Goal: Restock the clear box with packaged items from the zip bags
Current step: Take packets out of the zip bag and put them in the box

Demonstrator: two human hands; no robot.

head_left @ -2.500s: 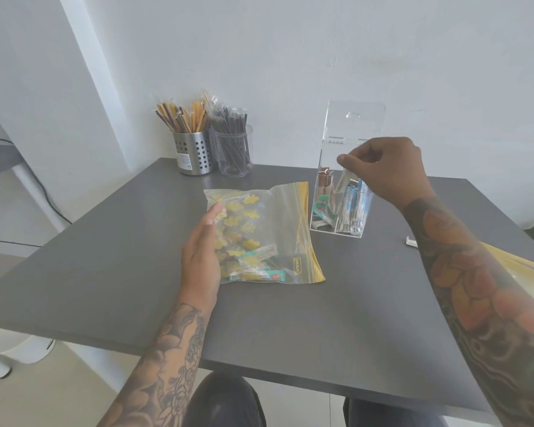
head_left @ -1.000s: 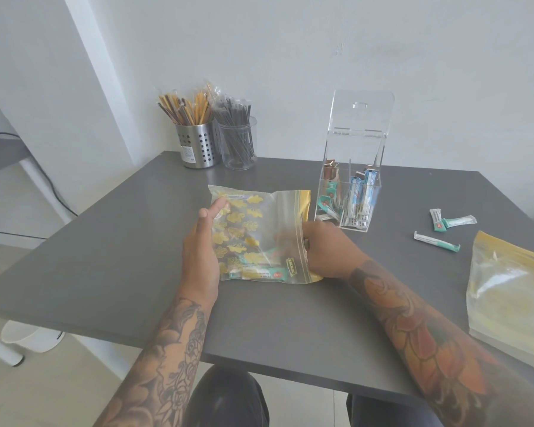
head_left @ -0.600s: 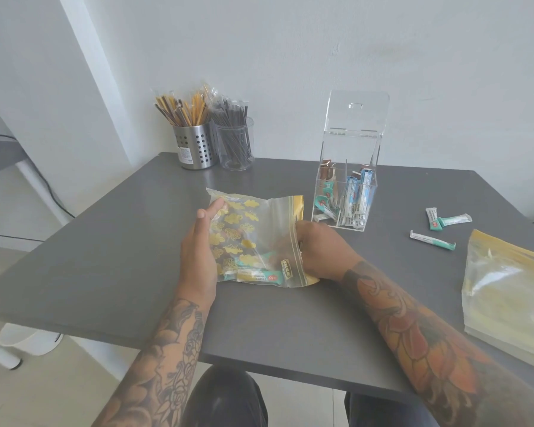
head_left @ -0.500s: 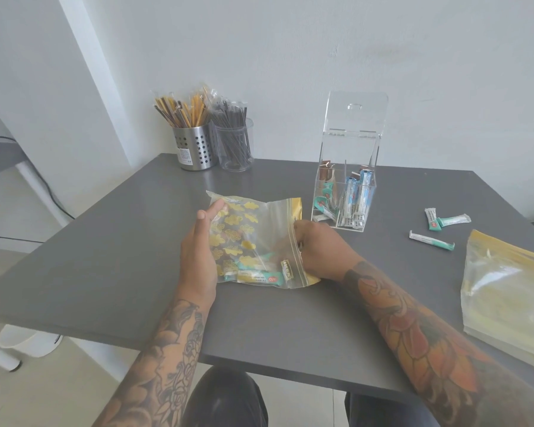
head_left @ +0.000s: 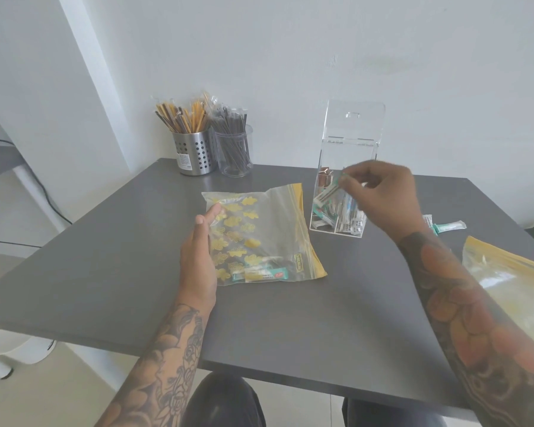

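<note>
In front of me is a dark grey table (head_left: 105,272) pushed up to a white wall. At its back edge stand a perforated steel cup (head_left: 194,152) of wrapped sticks and, touching it, a clear cup (head_left: 234,154) of dark ones. The clear box (head_left: 342,192) stands upright right of centre, lid raised. A zip bag (head_left: 259,238) printed with yellow shapes lies flat mid-table under my left hand (head_left: 199,260). Right of the box lie loose teal-tipped packets (head_left: 447,226), two I think, partly hidden by my arm. A second yellow-edged bag (head_left: 512,288) sits at the right edge.
</note>
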